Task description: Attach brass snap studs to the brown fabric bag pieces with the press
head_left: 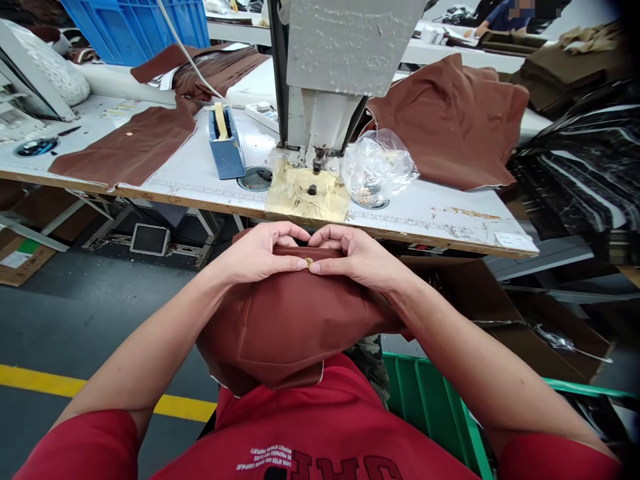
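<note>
A reddish-brown fabric piece point(300, 313) lies gathered over my lap, its upper edge raised toward the table's front. My left hand point(263, 253) grips that edge from the left, fingers curled behind it and thumb in front. From the right, my right hand point(353, 257) pinches the same edge in a mirrored way. Between the two thumb tips sits a small round gold-coloured snap button point(309, 263). Just beyond my hands stands a press machine point(345, 53), its lower die point(313, 191) set in a tape-covered plate point(285, 197).
A blue tape dispenser point(227, 150) stands left of the press. To its right, a clear plastic bag point(377, 163) rests by a round tray of small metal parts point(370, 200). Brown fabric point(445, 127) is heaped at right; another piece point(135, 147) lies left. A green crate point(425, 400) stands below.
</note>
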The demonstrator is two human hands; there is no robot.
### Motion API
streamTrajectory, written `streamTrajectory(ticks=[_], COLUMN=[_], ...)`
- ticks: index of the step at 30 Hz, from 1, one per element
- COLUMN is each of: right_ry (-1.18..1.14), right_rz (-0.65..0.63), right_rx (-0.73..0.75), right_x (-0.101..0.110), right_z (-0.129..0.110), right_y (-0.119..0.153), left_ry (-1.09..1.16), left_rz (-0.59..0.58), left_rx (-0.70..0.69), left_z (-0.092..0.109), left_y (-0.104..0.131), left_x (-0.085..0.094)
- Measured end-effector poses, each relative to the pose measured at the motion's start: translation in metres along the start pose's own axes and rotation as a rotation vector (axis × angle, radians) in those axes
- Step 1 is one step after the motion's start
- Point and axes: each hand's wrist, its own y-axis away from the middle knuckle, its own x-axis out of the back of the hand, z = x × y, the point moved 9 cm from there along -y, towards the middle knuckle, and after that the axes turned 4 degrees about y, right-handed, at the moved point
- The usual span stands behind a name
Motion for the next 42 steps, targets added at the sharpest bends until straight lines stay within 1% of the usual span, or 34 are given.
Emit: streamTrajectory(ticks=[9, 13, 15, 18, 23, 31, 37, 42], right_ry=[-0.003, 0.034, 0.058, 0.076, 0.055, -0.003, 0.0, -0.002], right_rz=[-0.042, -0.132, -0.151, -0.142, -0.109, -0.058, -0.001, 0.005], right_rx=[-0.013, -0.027, -0.022, -0.024, -0.033, -0.038, -0.029, -0.016], right_x=[-0.003, -0.005, -0.003, -0.001, -0.002, -0.007, -0.004, -0.005], right_z=[0.004, 0.009, 0.011, 0.015, 0.016, 0.014, 0.014, 0.014], right_y=[-0.002, -0.004, -0.005, -0.008, -0.01, -0.01, -0.011, -0.012], left_ry=[-0.04, -0.053, -0.058, -0.076, -0.058, -0.025, -0.014, -0.032], left_rz=[-0.003, -0.077, -0.098, -0.095, -0.089, -0.049, -0.012, -0.01], left_rx=[0.001, 0.024, 0.038, 0.052, 0.058, 0.042, 0.048, 0.041], left_z=[-0.003, -0.006, -0.008, -0.012, -0.016, -0.017, -0.016, -0.016], left_y=[-0.001, -0.001, -0.001, -0.003, -0.004, -0.003, -0.002, -0.003], left_x=[0.002, 0.001, 0.002, 0.005, 0.005, 0.004, 0.007, 0.007])
